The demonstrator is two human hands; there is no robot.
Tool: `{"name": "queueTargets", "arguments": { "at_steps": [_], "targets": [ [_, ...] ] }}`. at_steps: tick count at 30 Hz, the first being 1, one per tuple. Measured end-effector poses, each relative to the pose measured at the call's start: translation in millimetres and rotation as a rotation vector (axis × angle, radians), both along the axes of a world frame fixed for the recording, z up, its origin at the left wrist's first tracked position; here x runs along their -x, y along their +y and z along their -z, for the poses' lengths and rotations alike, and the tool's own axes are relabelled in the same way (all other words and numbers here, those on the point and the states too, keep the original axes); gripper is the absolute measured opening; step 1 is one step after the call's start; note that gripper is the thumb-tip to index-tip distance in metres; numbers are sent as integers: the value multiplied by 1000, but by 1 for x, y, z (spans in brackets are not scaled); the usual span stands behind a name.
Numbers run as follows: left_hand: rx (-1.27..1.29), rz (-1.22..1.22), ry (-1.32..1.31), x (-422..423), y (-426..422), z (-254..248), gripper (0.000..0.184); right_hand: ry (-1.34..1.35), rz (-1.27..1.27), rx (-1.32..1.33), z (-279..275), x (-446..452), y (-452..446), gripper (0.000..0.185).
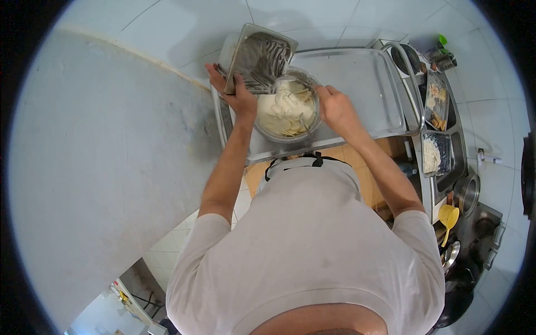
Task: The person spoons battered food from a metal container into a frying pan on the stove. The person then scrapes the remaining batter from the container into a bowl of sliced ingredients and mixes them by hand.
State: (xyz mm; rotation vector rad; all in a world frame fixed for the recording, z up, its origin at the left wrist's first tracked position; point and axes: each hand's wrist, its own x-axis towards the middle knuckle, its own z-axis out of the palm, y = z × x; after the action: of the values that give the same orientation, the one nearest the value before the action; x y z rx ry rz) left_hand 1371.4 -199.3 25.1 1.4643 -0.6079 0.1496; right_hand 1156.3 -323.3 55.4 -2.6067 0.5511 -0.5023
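My left hand [241,99] grips a rectangular metal pan [259,61], tilted over a round bowl [283,138]. A smeared pale residue coats the inside of the pan. In the bowl lies a thick, creamy off-white mixture [282,109] with paler yellowish pieces in it. My right hand [336,110] is closed around the handle of a spoon-like utensil at the bowl's right rim. The utensil's head, near the pan's lower corner, is partly covered in cream. Something thin and shiny stands in the mixture at the right; its kind is unclear.
The bowl stands on a metal tray-topped trolley [357,84] with a raised rail. To the right, a sink counter holds a container of food pieces [436,103], a container of white stuff [435,153], a metal pot [467,194] and a yellow dipper [448,215]. A grey wall-like surface [111,145] is at left.
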Motion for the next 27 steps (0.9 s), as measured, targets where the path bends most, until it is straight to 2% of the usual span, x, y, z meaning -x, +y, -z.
{"name": "queueTargets", "arguments": {
  "at_steps": [7,15,18,23,27],
  "targets": [
    [178,18,297,-1,-1,0,69,4,-7,-53,4,-2,-4,36],
    [453,10,539,-16,-4,12,66,58,-90,1,50,8,-7,39],
    [432,-30,519,-25,-5,23,65,16,-100,4,44,10,-7,37],
    [462,13,642,-28,-3,30,65,-149,-51,-17,19,-5,-23,31],
    [495,58,744,-27,-5,29,66,-134,-30,20,26,-13,-35,30]
  ]
}}
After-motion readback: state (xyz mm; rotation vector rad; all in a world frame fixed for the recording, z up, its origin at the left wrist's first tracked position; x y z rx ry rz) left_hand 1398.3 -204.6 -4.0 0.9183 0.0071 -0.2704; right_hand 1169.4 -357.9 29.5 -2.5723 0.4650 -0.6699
